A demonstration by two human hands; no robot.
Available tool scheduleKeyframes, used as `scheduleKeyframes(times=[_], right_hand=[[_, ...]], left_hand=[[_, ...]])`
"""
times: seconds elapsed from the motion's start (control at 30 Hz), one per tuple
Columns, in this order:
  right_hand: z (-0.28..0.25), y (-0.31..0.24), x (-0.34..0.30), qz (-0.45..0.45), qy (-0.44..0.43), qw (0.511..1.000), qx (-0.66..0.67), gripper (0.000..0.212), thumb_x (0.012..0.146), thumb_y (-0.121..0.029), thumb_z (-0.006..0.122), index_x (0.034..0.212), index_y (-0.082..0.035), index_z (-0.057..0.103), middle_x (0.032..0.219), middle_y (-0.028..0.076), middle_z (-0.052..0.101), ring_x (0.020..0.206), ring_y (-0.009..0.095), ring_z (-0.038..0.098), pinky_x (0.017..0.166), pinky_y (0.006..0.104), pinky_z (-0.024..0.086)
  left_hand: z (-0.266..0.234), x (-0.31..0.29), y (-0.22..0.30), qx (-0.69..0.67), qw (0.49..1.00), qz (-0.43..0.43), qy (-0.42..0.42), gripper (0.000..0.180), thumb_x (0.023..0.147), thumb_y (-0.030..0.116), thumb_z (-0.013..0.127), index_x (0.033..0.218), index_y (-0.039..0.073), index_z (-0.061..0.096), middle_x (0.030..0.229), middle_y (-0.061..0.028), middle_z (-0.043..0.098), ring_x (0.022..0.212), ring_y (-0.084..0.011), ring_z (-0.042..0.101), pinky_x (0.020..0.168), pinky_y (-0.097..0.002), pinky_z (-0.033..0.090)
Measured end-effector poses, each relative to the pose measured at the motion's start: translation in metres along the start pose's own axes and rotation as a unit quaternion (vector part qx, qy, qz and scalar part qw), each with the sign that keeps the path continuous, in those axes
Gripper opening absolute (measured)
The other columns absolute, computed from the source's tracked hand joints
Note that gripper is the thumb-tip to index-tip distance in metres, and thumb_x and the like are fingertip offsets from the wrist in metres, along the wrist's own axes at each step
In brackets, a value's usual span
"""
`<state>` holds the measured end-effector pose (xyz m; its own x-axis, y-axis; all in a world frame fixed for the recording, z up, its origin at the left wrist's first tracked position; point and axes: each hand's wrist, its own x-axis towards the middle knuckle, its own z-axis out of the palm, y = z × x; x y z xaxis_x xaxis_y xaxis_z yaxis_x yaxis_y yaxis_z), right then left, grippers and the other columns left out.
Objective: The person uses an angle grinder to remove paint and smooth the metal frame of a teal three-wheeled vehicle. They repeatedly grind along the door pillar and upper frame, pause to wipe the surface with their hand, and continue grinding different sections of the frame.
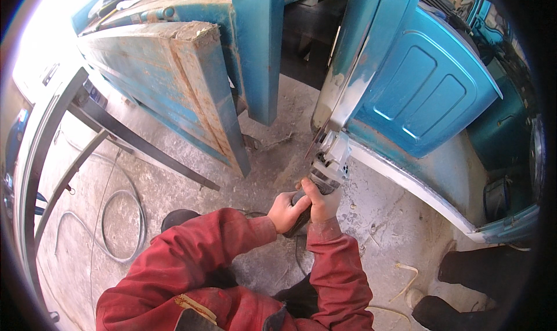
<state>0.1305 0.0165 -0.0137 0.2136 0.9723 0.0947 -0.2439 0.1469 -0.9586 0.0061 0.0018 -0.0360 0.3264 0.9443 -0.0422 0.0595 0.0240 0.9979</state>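
Observation:
An angle grinder (329,167) is held in both my hands, its head pointing away from me. My left hand (284,212) wraps round the rear of its body. Farther forward, my right hand (322,201) grips the body close to the grinder's head. The thin disc (314,143), seen nearly edge-on, is at the foot of a blue vehicle pillar (355,78), where bare and whitish metal shows. Whether the disc touches the metal, I cannot tell. Right of the pillar is a white-edged sill (406,183) below a blue ribbed panel (426,87).
Rusty blue side panel (168,81) stands ahead on the left. Dark metal frame bars (145,139) reach in from the left. A coiled hose (139,226) lies on the concrete floor (191,203). Another person's dark-clad legs (478,273) are at the lower right, near a thin cord (409,281).

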Motion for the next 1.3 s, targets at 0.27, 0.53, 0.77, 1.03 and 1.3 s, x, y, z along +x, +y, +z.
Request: scheduleKeyframes(times=[0.27, 0.53, 0.77, 1.03, 1.3], right_hand=[[0.004, -0.011, 0.000, -0.010, -0.002, 1.000, 0.002, 0.032, 0.076, -0.008, 0.079, 0.104, -0.001, 0.066, 0.096, 0.003, 0.068, 0.083, 0.013, 0.064, 0.074, 0.0292, 0.052], [0.007, -0.018, 0.001, -0.013, 0.003, 1.000, 0.007, 0.032, 0.076, -0.006, 0.079, 0.105, -0.001, 0.065, 0.097, 0.003, 0.066, 0.084, 0.013, 0.063, 0.074, 0.0290, 0.052], [0.009, -0.026, 0.003, -0.020, -0.008, 0.999, 0.024, 0.030, 0.077, -0.004, 0.077, 0.104, -0.001, 0.065, 0.095, 0.004, 0.067, 0.082, 0.013, 0.064, 0.073, 0.0287, 0.052], [0.014, -0.040, 0.003, -0.026, -0.002, 1.000, 0.013, 0.029, 0.077, -0.004, 0.077, 0.103, 0.000, 0.065, 0.094, 0.004, 0.067, 0.081, 0.013, 0.064, 0.072, 0.0288, 0.052], [0.018, -0.048, 0.004, -0.061, 0.012, 0.998, -0.004, 0.028, 0.077, -0.004, 0.077, 0.102, 0.000, 0.065, 0.093, 0.004, 0.067, 0.081, 0.013, 0.064, 0.072, 0.0287, 0.052]], left_hand=[[-0.001, 0.002, 0.003, 0.002, 1.000, 0.012, -0.001, 0.044, 0.097, 0.034, 0.051, 0.092, -0.007, 0.064, 0.077, -0.0085, 0.065, 0.076, -0.0117, 0.055, 0.070, -0.0344, 0.048], [0.000, 0.003, 0.010, 0.003, 1.000, 0.014, -0.002, 0.042, 0.098, 0.033, 0.051, 0.090, -0.007, 0.063, 0.075, -0.0073, 0.063, 0.075, -0.0105, 0.053, 0.067, -0.0337, 0.047], [-0.001, 0.004, 0.016, -0.024, 1.000, 0.012, 0.012, 0.055, 0.093, 0.046, 0.059, 0.088, -0.008, 0.066, 0.074, -0.0125, 0.067, 0.074, -0.0149, 0.062, 0.067, -0.0358, 0.049], [0.001, 0.007, 0.014, -0.018, 0.999, 0.038, 0.024, 0.055, 0.093, 0.046, 0.058, 0.087, -0.008, 0.066, 0.074, -0.0133, 0.067, 0.074, -0.0153, 0.062, 0.068, -0.0363, 0.049], [-0.001, 0.006, 0.027, -0.008, 1.000, 0.025, 0.016, 0.051, 0.092, 0.044, 0.059, 0.090, -0.006, 0.066, 0.074, -0.0117, 0.067, 0.073, -0.0144, 0.062, 0.067, -0.0357, 0.050]])
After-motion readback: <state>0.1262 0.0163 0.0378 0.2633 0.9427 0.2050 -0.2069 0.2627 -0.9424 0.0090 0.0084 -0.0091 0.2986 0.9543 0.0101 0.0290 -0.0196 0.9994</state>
